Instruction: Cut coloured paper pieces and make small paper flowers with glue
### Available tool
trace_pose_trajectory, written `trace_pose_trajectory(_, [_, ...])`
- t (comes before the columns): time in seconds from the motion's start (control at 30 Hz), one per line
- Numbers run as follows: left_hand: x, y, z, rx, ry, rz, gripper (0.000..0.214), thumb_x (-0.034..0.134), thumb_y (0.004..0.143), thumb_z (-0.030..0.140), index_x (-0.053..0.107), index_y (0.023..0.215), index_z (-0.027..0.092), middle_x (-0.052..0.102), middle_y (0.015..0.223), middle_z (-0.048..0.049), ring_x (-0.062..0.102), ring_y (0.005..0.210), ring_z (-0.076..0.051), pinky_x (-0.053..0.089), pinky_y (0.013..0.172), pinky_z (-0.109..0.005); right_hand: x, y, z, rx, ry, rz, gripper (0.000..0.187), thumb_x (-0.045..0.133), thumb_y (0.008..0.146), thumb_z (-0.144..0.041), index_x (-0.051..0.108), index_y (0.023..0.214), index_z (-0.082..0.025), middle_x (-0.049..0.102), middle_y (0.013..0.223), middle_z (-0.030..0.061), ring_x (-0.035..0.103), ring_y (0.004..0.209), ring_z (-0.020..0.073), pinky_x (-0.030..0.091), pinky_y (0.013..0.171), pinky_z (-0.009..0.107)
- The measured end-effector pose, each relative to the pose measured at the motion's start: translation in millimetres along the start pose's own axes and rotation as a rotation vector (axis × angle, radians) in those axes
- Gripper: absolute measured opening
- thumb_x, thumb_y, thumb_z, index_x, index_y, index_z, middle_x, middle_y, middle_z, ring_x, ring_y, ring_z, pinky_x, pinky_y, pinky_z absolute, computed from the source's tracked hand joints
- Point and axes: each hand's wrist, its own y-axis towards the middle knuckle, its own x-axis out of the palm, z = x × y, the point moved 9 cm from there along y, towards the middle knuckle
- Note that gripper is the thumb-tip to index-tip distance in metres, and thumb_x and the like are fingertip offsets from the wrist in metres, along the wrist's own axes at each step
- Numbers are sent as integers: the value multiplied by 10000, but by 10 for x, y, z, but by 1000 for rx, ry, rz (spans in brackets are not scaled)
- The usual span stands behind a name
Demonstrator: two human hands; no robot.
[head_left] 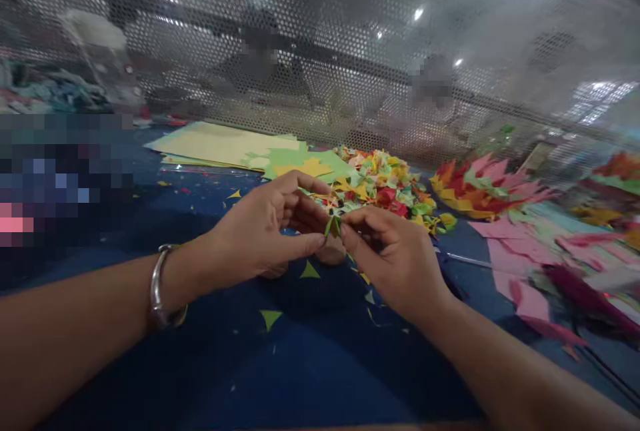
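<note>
Between my two hands, above the blue table (320,351), is a small folded green paper piece (333,225). My left hand (280,221), with a silver bangle at the wrist, pinches it from the left between thumb and fingers. From the other side, the thumb and forefinger of my right hand (393,254) grip its right edge. Just below my fingertips sits a round tan object (331,253), partly covered and too blurred to name. Two green paper scraps with pointed corners, one nearer (271,319) and one farther (310,271), lie on the blue surface.
Behind my hands is a heap of small coloured paper pieces (385,184). Pale paper sheets (225,143) are stacked at the back left. Layered orange and pink paper shapes (485,184) and pink strips (520,271) lie right. A perforated metal screen (325,37) closes off the back.
</note>
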Motion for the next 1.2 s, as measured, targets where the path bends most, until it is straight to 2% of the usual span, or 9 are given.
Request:
trace_pose_trajectory(0.4, [32, 24, 18, 34, 29, -3, 458, 738, 748, 142, 531, 1154, 188, 713, 950, -14, 697, 896, -163, 548, 809, -307, -28, -21, -42, -23, 5, 5, 134, 599, 943, -205, 679, 840, -174, 606, 715, -20, 537, 621, 118, 422, 610, 265])
trace_pose_trajectory(0.63, [-31, 7, 0, -6, 126, 51, 419, 699, 757, 202, 569, 1155, 196, 711, 932, -28, 686, 832, -181, 527, 675, -290, -8, -22, -48, -21, 12, -1, 127, 607, 936, -203, 684, 841, -170, 608, 712, -27, 532, 612, 108, 417, 574, 247])
trace_pose_trajectory(0.87, [-82, 16, 8, 48, 171, 98, 306, 691, 764, 224, 618, 1060, 200, 706, 906, -23, 690, 843, -179, 553, 747, -304, 3, -19, -65, -24, 12, 0, 116, 613, 927, -200, 683, 839, -171, 619, 702, -23, 541, 599, 110, 425, 568, 239])
trace_pose_trajectory(1.0, [-87, 16, 15, 30, 167, 112, 236, 695, 756, 243, 644, 979, 184, 731, 939, -43, 700, 854, -186, 556, 752, -309, 5, -27, -61, -35, -2, 4, 112, 609, 932, -201, 683, 850, -180, 619, 704, -25, 531, 589, 108, 424, 567, 238])
trace_pose_trajectory(1.1, [-73, 5, -14, -27, 157, 105, 162, 701, 765, 265, 666, 900, 183, 735, 856, -34, 676, 757, -164, 535, 648, -276, 9, -32, -55, -31, -21, -2, 106, 614, 928, -204, 691, 858, -181, 632, 722, -19, 531, 590, 109, 421, 556, 240])
trace_pose_trajectory(1.2, [-70, -8, -54, -67, 145, 96, 132, 698, 786, 297, 678, 871, 198, 701, 738, -3, 601, 603, -128, 445, 491, -235, 0, -35, -72, -46, -28, 0, 110, 616, 925, -202, 694, 850, -179, 635, 720, -18, 547, 608, 115, 434, 587, 250])
